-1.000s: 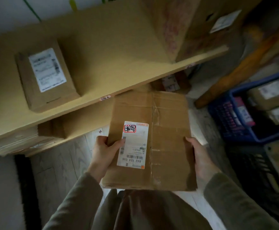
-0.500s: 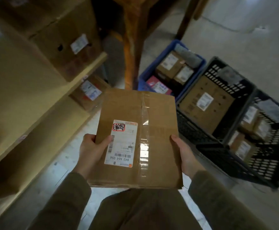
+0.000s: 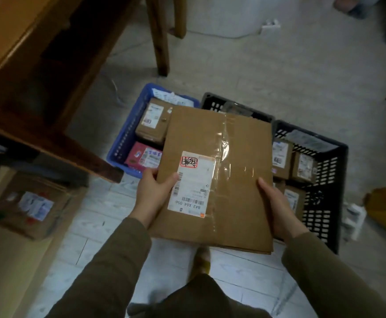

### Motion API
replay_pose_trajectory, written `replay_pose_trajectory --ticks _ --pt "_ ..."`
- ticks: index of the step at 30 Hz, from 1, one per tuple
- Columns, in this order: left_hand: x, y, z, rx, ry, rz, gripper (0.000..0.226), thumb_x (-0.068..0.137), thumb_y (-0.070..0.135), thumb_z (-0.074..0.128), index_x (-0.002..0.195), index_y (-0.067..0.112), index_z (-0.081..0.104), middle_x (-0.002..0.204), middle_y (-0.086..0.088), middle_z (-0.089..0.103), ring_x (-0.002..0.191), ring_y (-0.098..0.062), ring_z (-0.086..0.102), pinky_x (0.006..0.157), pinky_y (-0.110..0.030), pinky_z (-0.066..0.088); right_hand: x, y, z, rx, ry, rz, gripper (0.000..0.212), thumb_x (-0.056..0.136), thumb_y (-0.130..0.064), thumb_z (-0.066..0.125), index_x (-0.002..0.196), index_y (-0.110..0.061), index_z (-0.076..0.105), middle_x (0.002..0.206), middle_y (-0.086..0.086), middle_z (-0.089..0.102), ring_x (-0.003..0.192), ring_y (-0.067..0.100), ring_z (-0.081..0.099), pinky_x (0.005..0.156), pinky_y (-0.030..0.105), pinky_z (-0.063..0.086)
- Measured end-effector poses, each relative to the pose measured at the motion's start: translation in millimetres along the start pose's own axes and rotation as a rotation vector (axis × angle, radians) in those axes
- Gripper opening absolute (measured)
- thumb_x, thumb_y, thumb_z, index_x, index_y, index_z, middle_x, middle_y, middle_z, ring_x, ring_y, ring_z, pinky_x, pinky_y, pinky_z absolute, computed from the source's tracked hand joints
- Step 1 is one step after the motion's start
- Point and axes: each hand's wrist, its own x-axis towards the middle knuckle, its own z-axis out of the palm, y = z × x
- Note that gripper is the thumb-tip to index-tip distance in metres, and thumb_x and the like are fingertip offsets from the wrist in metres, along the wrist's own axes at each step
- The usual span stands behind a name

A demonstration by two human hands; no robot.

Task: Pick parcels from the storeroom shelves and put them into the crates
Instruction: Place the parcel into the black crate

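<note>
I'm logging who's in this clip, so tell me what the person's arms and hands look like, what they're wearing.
Both arms are covered to the wrist by long, loose olive-brown sleeves, plain, with no visible cuffs or markings. The left hand and right hand are bare: no gloves, and no rings or watch that I can see. Some fingers are hidden.

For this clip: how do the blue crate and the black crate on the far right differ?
Colour: the blue crate has blue walls; the far-right black crate has black ones.
Position: the blue crate sits nearest the wooden furniture; the black crate is at the opposite end of the row.
Contents: the blue crate shows a pink parcel among brown ones; the black crate shows only brown boxes.
Both have perforated walls, sit on the floor and hold labelled parcels.
</note>
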Motion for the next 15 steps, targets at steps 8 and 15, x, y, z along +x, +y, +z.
replay_pose_trajectory --ticks 8,15 --pt "103.0 38.6 94.3 0.076 -0.13 0.062 0.043 0.091 0.028 0.056 0.129 0.012 0.046 0.124 -0.006 0.056 0.104 -0.019 0.054 0.086 -0.034 0.045 106.3 -47.9 -35.9 0.086 0.111 -0.004 0.045 0.088 -0.04 0.058 0.126 -0.016 0.053 0.114 0.009 0.066 0.098 0.024 0.065 0.065 0.034 0.053" --pt "193.2 17.8 147.0 0.209 -0.189 -0.013 0.038 0.093 0.026 0.053 0.129 0.013 0.049 0.124 -0.008 0.059 0.11 -0.024 0.057 0.096 -0.042 0.047 207.4 -40.4 -42.4 0.085 0.153 0.052 0.04 0.089 -0.037 0.057 0.124 -0.019 0.052 0.113 0.006 0.064 0.099 0.024 0.063 0.071 0.038 0.052"
